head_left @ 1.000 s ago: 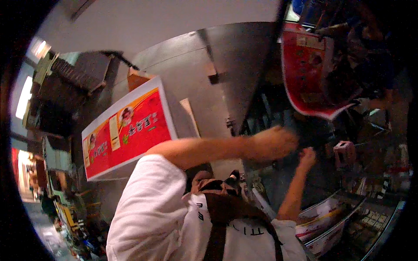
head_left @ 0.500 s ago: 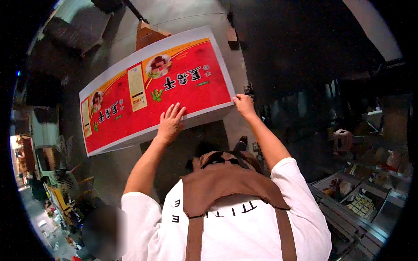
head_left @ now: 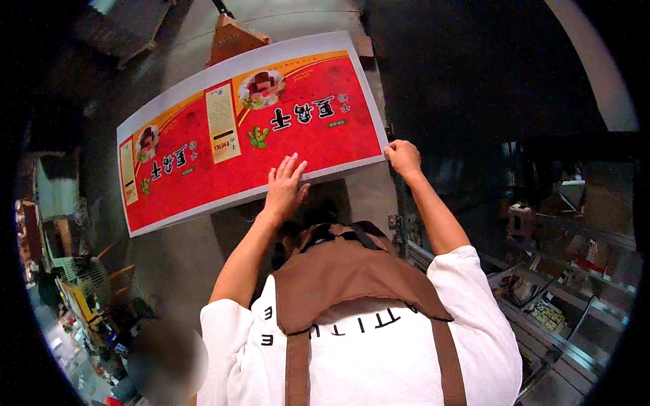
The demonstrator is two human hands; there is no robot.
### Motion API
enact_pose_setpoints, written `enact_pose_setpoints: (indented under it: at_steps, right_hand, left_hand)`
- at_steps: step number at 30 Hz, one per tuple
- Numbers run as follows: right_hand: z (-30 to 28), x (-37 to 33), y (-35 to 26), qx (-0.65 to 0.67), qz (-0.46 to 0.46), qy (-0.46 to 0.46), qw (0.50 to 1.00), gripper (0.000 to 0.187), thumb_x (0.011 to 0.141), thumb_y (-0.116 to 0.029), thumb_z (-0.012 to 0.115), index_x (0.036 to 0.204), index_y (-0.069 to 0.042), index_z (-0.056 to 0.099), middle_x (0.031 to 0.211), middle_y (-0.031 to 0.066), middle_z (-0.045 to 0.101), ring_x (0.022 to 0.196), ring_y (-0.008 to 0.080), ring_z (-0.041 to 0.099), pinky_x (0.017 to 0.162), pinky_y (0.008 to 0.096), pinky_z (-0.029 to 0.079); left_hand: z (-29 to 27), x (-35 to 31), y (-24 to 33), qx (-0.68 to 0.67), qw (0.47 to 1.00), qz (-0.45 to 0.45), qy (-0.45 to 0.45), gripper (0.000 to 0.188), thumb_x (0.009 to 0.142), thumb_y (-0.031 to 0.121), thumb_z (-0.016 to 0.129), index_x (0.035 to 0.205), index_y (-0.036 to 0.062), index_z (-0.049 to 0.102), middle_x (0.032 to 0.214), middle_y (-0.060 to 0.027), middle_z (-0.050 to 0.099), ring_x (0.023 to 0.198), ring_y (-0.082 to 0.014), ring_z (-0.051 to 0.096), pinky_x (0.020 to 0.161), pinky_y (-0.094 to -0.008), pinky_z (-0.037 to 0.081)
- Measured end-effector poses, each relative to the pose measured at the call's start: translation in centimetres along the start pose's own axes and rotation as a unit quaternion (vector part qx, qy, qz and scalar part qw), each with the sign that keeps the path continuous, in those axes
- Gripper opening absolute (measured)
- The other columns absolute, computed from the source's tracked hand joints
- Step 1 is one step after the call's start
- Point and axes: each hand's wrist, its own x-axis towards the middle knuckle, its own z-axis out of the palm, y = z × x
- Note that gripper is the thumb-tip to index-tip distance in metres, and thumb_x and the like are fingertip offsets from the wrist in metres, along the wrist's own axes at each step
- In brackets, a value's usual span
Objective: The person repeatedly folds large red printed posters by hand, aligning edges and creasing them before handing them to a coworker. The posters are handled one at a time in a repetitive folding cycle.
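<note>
A large printed packaging sheet [head_left: 223, 179], red with yellow bands, food pictures and a white border, spans the space before me at a slant. It looks like paper or thin card, and its near edge bends downward. My left hand [head_left: 286, 188] lies palm down on the near edge, right of the middle, with its fingers stretched out over the red print. At the near right corner, my right hand [head_left: 404, 160] has its fingers closed in a pinch on the border. What lies under the sheet is hidden.
Beyond the far edge stands a brown cardboard box [head_left: 233, 42]. To my right is a metal frame with trays [head_left: 552, 314] holding small pale items. A green slatted crate [head_left: 89, 276] and clutter are on the left. Dark machinery [head_left: 467, 88] fills the far right.
The sheet and both hands have shifted to the right in the view, the sheet's right end also slightly farther away. Both hands keep their places on it; the background has shifted as well.
</note>
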Motion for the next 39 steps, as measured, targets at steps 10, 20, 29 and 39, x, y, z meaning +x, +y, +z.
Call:
enact_pose_setpoints:
  at_steps: [10, 20, 29, 39]
  right_hand:
    - [-5.1, 1.4, -4.7, 0.481, 0.087, -0.231, 0.841, 0.027, 0.082, -0.024, 0.057, 0.092, 0.001, 0.055, 0.08, 0.0071, 0.059, 0.065, 0.0157, 0.058, 0.057, 0.0299, 0.047]
    - [-4.2, 2.5, 1.3, 0.448, 0.065, -0.25, 0.856, 0.024, 0.085, -0.024, 0.051, 0.099, -0.005, 0.052, 0.083, 0.0032, 0.059, 0.068, 0.0118, 0.056, 0.053, 0.026, 0.045]
    - [-5.7, 1.5, -5.7, 0.465, 0.237, -0.223, 0.823, 0.038, 0.078, -0.033, 0.061, 0.103, -0.005, 0.055, 0.09, 0.0051, 0.061, 0.075, 0.0171, 0.059, 0.059, 0.027, 0.048]
    - [-7.9, -1.5, -12.2, 0.449, 0.189, -0.162, 0.858, 0.04, 0.082, -0.035, 0.058, 0.108, -0.004, 0.054, 0.094, 0.0061, 0.061, 0.085, 0.0178, 0.059, 0.069, 0.0345, 0.05]
  left_hand:
    - [4.4, -1.0, 2.9, -0.901, 0.286, -0.327, 0.015, 0.044, 0.083, 0.046, 0.054, 0.101, 0.0059, 0.058, 0.105, -0.0116, 0.059, 0.104, -0.0254, 0.053, 0.09, -0.0367, 0.039]
    - [-4.5, -14.5, -15.0, -0.837, 0.266, -0.262, 0.4, 0.035, 0.089, 0.032, 0.047, 0.112, 0.0059, 0.05, 0.108, -0.009, 0.059, 0.105, -0.0227, 0.053, 0.092, -0.0378, 0.043]
    - [-17.9, -30.2, -39.2, -0.693, 0.421, -0.391, 0.436, 0.045, 0.086, 0.044, 0.049, 0.108, 0.0051, 0.053, 0.101, -0.0067, 0.061, 0.096, -0.0191, 0.057, 0.082, -0.0331, 0.047]
    - [-25.7, -29.1, -49.3, -0.582, 0.593, -0.549, -0.093, 0.04, 0.077, 0.034, 0.063, 0.105, 0.0057, 0.057, 0.096, -0.0059, 0.061, 0.09, -0.0192, 0.058, 0.079, -0.0387, 0.049]
